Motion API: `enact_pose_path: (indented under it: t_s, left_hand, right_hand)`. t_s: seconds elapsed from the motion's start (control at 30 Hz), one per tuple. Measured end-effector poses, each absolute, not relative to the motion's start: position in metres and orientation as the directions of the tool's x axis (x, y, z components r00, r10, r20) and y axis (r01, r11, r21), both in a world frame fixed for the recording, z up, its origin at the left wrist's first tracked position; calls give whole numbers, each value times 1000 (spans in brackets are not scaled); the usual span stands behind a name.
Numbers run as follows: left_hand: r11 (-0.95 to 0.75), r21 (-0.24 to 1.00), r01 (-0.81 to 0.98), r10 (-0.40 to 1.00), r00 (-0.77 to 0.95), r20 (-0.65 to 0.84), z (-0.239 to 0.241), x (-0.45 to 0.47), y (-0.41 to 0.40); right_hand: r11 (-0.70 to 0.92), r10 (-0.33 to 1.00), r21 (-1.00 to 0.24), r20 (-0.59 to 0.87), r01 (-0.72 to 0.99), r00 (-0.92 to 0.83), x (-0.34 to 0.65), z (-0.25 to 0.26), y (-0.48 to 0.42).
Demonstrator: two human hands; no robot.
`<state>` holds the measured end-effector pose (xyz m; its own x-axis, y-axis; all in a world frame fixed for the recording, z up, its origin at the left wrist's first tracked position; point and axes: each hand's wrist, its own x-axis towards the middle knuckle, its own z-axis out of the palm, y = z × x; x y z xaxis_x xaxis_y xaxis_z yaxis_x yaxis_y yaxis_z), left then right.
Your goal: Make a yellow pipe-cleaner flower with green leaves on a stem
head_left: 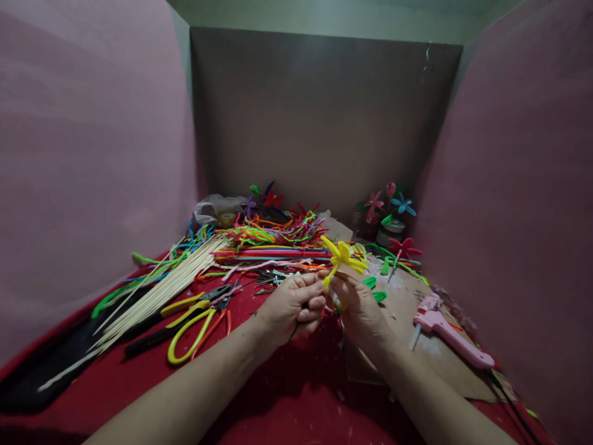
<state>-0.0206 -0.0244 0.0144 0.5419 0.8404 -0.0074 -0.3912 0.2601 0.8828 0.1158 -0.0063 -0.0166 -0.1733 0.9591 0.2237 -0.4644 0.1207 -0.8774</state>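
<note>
A yellow pipe-cleaner flower point(343, 254) with long petals stands up between my two hands, over the middle of the table. My left hand point(299, 304) is closed, its thumb and fingertip pinching at the yellow base below the petals. My right hand point(360, 306) is closed too, its fingers gripping the flower just under the petals from the other side. A dark thin strand shows beneath my left fingers; where it leads is hidden. Green pipe-cleaner leaves point(378, 296) show just behind my right hand.
Yellow-handled scissors point(192, 340), pliers point(183, 305) and wooden sticks point(160, 296) lie left on the red cloth point(278, 395). Pipe cleaners point(278, 232) heap up behind. At right, a pink glue gun point(451, 330) and red flower point(404, 248) rest on cardboard point(398, 309). Pink panels flank both sides.
</note>
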Motion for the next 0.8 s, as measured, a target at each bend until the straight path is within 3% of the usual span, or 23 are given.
enact_pose_path:
  t_s: [0.1, 0.23, 0.33, 0.43, 0.5, 0.6, 0.73, 0.8]
  left_hand:
    - [176, 924, -339, 838, 544, 40, 14, -20, -24]
    - [-184, 983, 0, 917, 361, 172, 14, -17, -26]
    - [-442, 843, 306, 892, 242, 381, 9, -15, -28]
    - [-549, 684, 480, 830, 215, 515, 3, -16, -28]
    - [-556, 672, 490, 823, 212, 527, 2, -17, -27]
    - [-504, 760, 410, 862, 179, 475, 5, -19, -25]
    - [-305, 947, 102, 940, 194, 282, 14, -18, -25]
    - [-173, 983, -57, 954, 237, 182, 18, -17, -25]
  right_hand:
    - [195, 949, -880, 280, -432, -142, 117, -15, -7]
    - [271, 951, -897, 306, -351, -48, 117, -12, -9]
    - [316, 942, -891, 336, -326, -7, 115, -9, -11]
    - [331, 935, -897, 353, -293, -26, 112, -8, -14]
    - [328, 935, -904, 353, -274, -46, 111, -8, -16]
    - [308, 935, -907, 345, -288, -85, 111, -8, -16]
    - [329, 924, -914, 363, -236, -118, 112, -6, -16]
    - [312, 928, -923, 347, -226, -137, 113, -6, -14]
